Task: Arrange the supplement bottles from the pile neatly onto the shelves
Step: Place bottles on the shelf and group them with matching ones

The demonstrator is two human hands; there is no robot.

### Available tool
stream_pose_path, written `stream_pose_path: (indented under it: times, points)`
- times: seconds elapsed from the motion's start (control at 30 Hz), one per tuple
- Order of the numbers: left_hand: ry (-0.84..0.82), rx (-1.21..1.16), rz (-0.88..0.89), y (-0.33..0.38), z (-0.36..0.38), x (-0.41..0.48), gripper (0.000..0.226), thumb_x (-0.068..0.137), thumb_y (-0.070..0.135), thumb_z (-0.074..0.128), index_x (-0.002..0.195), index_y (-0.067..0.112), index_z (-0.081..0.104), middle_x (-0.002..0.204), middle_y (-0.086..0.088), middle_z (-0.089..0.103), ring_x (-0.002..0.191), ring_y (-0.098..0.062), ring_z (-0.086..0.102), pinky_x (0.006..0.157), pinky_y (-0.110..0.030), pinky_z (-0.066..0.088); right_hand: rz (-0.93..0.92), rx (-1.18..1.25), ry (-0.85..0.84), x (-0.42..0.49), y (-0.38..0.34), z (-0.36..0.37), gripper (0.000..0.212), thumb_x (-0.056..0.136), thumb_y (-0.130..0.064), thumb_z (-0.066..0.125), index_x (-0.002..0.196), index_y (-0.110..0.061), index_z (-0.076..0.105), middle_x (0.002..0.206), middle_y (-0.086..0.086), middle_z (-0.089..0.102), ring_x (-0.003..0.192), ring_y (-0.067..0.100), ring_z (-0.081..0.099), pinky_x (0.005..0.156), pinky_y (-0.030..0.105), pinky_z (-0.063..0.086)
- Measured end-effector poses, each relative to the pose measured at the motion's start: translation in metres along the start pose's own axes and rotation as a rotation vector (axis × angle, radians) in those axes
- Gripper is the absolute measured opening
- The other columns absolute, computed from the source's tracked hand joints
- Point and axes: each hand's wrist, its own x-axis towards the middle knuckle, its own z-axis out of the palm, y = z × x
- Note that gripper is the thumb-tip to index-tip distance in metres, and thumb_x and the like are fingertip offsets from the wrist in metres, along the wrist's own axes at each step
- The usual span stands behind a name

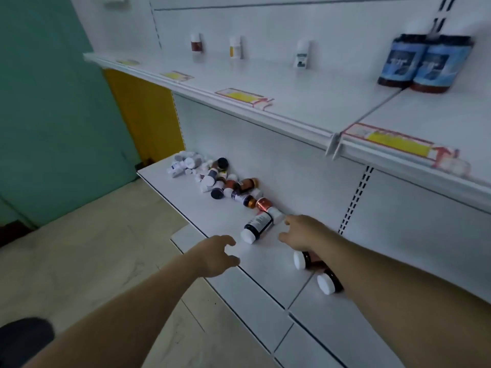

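Just starting — pile (220,179) is lying mostly unsorted, few bottles (397,61) standing on upper shelf (292,102); left hand (215,257) & right hand (303,233) are hovering empty w/ fingers loose.

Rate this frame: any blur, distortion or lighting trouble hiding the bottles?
Head view: the wide-angle lens bows the upper shelf; focus is soft throughout, so labels in the pile and on the two blue-labelled bottles are unreadable; light is dim and cool, no glare; left hand, right hand and the dark bottle between them are distinguishable.

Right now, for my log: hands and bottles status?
Left hand open, empty. Right hand open, beside lying dark bottle. Pile unsorted on lower shelf. Two bottles under right forearm.
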Motion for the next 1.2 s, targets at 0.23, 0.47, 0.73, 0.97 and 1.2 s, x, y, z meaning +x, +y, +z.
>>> stream_pose_path:
  times: [0.23,0.47,0.73,0.97,1.2]
  points:
    - [-0.075,-0.011,0.058,-0.04,-0.044,0.097,0.056,0.091,0.043,0.056,0.141,0.026,0.037,0.147,-0.003,0.037,0.127,-0.021,0.044,0.102,-0.031,0.038,0.104,0.044,-0.025,0.067,-0.022,0.004,0.058,0.092,-0.04,0.052,0.145,-0.023,0.032,0.14,0.012,0.05,0.123,0.031,0.051,0.1,0.037,0.042]
    - [-0.184,0.083,0.184,-0.082,-0.085,0.18,0.061,0.09,0.044,0.057,0.143,0.024,0.035,0.149,-0.004,0.033,0.13,-0.023,0.042,0.107,-0.033,0.037,0.285,0.155,0.002,0.114,-0.055,0.033,0.056,0.093,-0.046,0.05,0.14,-0.017,0.041,0.14,0.01,0.05,0.124,0.027,0.051,0.103,0.037,0.041]
    - [-0.294,0.187,0.368,-0.09,-0.082,0.23,0.064,0.089,0.04,0.06,0.144,0.02,0.033,0.148,-0.006,0.035,0.126,-0.022,0.045,0.101,-0.027,0.036,0.445,0.263,-0.026,0.119,-0.073,0.074,0.059,0.091,-0.044,0.055,0.138,-0.011,0.039,0.132,0.012,0.053,0.116,0.027,0.054,0.092,0.034,0.044]
    - [-0.382,0.141,0.422,-0.053,-0.027,0.242,0.069,0.088,0.038,0.061,0.146,0.018,0.029,0.148,-0.009,0.034,0.127,-0.025,0.043,0.099,-0.03,0.039,0.606,0.244,0.019,0.083,-0.023,0.095,0.06,0.093,-0.046,0.05,0.141,-0.015,0.036,0.134,0.011,0.048,0.118,0.028,0.051,0.093,0.038,0.048]
    - [-0.278,0.063,0.36,-0.024,0.037,0.243,0.092,0.08,0.05,0.067,0.15,0.023,0.015,0.145,-0.013,0.03,0.13,-0.036,0.037,0.106,-0.043,0.036,0.676,0.17,0.131,0.065,0.023,0.122,0.064,0.089,-0.028,0.057,0.145,-0.027,0.027,0.146,0.008,0.032,0.126,0.033,0.042,0.099,0.044,0.045]
